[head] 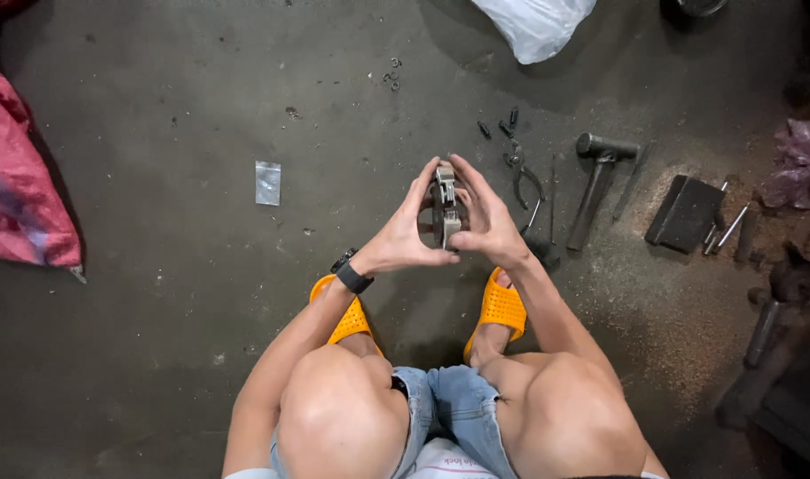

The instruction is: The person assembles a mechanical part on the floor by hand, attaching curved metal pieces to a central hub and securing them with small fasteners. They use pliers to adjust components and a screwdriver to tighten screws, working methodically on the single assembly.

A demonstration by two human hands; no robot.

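I am squatting over a dark concrete floor. Both hands hold a small grey metal part (446,206) upright between them, above the floor in front of my feet. My left hand (403,234), with a black watch on the wrist, grips its left side with fingers reaching to the top. My right hand (485,222) clasps the right side, fingertips meeting the left hand's at the top of the part.
Pliers (525,182), a hammer (598,182), a black block (685,213) and small bolts (502,124) lie on the floor to the right. A small clear plastic bag (268,183) lies at left, a red sack (19,186) far left, a white bag (536,25) at top.
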